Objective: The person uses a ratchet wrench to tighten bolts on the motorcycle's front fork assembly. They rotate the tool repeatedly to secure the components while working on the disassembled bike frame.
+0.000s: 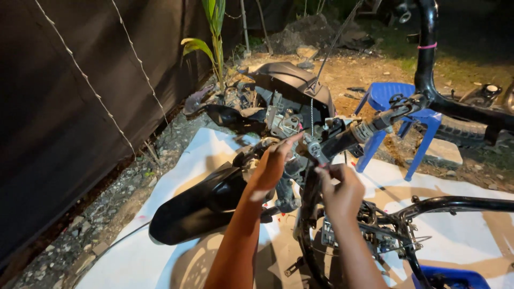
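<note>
A stripped motorcycle front end stands before me, with a bare black frame point(308, 214) and a black front fender point(198, 206) at the lower left. My left hand point(273, 163) reaches up, fingers stretched against the metal bracket and bolt point(312, 147) at the steering head. My right hand point(340, 187) is just below and right of it, fingertips pinched on a small part or thin cable end by that bracket. A thin cable point(312, 115) runs up from the bracket. The handlebar point(369, 128) sticks out to the right.
A blue plastic chair point(399, 115) stands at the right behind the handlebar. White sheeting point(471, 235) covers the ground. A dark fabric fence point(80, 107) lines the left. Black headlight cowling point(292, 77), a tyre point(466, 134) and a second black frame tube point(428, 48) lie further back.
</note>
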